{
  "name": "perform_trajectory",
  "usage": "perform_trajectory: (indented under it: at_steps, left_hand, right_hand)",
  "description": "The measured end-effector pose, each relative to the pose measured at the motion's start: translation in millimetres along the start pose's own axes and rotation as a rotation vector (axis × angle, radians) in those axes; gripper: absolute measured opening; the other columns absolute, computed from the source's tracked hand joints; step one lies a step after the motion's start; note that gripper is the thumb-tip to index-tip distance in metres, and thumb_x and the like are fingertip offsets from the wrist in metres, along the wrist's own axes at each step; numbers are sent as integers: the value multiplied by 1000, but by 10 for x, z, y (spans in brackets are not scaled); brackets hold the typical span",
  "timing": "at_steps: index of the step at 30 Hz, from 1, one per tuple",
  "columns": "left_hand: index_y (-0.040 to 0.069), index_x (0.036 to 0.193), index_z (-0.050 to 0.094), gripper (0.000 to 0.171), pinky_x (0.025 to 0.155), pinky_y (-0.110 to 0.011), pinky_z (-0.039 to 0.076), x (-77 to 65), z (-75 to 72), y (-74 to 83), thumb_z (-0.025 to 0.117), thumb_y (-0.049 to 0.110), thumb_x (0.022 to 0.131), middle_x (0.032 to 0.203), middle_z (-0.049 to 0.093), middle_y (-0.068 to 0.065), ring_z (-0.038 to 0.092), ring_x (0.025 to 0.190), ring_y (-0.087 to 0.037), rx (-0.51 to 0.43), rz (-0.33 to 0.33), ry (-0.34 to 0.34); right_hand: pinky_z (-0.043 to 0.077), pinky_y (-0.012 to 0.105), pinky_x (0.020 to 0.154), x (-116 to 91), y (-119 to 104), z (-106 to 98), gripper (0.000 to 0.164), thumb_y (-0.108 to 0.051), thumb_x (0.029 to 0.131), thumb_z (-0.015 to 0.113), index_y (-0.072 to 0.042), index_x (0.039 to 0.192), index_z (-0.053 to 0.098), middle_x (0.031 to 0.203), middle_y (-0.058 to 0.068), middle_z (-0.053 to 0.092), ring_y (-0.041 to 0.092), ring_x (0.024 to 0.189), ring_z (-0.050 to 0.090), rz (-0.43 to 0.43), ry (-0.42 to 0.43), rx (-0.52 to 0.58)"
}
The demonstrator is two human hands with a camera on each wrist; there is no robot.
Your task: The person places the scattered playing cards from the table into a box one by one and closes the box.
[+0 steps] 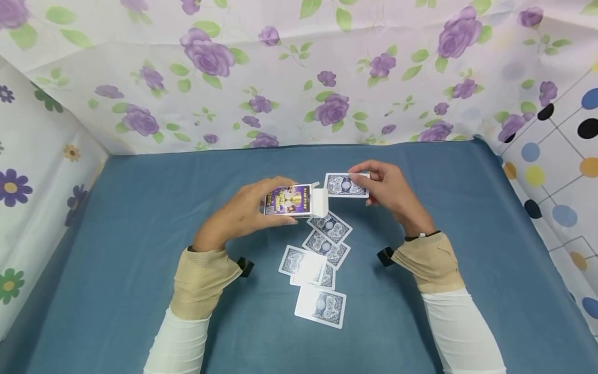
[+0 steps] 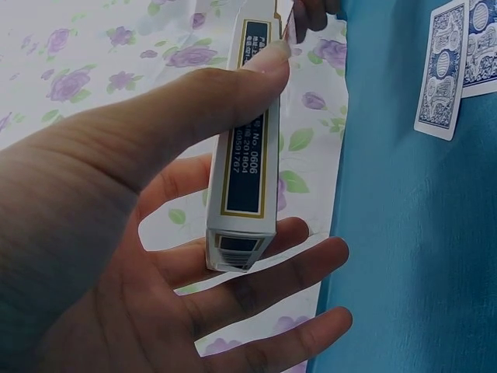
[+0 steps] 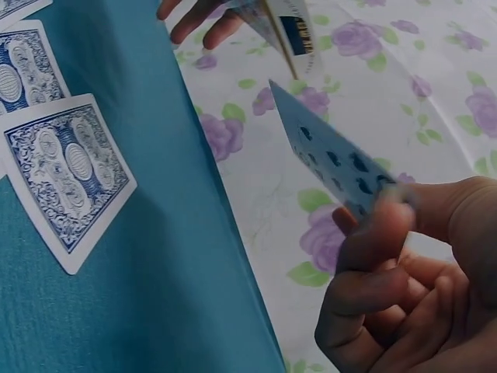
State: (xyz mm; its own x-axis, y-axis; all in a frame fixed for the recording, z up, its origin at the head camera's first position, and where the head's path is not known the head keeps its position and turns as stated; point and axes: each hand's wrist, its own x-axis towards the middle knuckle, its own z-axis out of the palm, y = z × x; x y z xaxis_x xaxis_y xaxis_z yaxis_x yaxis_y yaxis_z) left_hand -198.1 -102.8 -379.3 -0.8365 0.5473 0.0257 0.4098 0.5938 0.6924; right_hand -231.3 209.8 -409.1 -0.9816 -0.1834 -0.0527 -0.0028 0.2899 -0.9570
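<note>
My left hand [image 1: 249, 208] grips a small card box [image 1: 289, 201], purple with a gold trophy on its face, thumb on one narrow side and fingers on the other. The box's white end flap [image 1: 320, 202] stands open toward the right. Between thumb and fingers, my right hand [image 1: 385, 187] pinches a playing card [image 1: 343, 185] just right of the flap. Its blue patterned back faces up in the head view; in the right wrist view, dark pips show on the card's face [image 3: 330, 159]. Card and box are apart in the right wrist view.
Several playing cards [image 1: 327, 306] lie back up on the blue cloth [image 1: 383, 332], partly overlapping in a trail below the box. A flowered sheet [image 1: 289, 78] rises behind the table's far edge. A dotted sheet [image 1: 556, 171] hangs at the right, another flowered one [image 1: 42, 171] at the left.
</note>
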Motion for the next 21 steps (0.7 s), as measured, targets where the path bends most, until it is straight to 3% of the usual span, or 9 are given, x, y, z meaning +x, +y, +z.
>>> perform_trajectory:
  at_steps: [10,13,21]
  left_hand:
    - [25,138,53,67,82,-45,48,11,16,-7,80,42,79,119,59,1,54,93,-20,5,2,-5]
    - [25,138,53,67,82,-44,48,8,13,-7,80,42,79,119,58,0,54,93,-20,10,-3,-8]
    - [27,138,53,66,77,-38,48,7,6,-6,79,43,79,115,59,2,54,91,-20,10,-25,-8]
  right_hand:
    - [32,27,41,-34,-83,-59,34,-31,92,69,-6,115,69,58,-2,59,11,40,36,4,30,46]
    - [34,26,41,-44,-108,-65,36,-34,90,70,-8,114,69,67,-1,68,12,40,38,6,64,54]
    - [38,25,41,-79,-182,-71,39,-36,89,71,-8,116,69,69,2,70,13,40,43,-49,92,65]
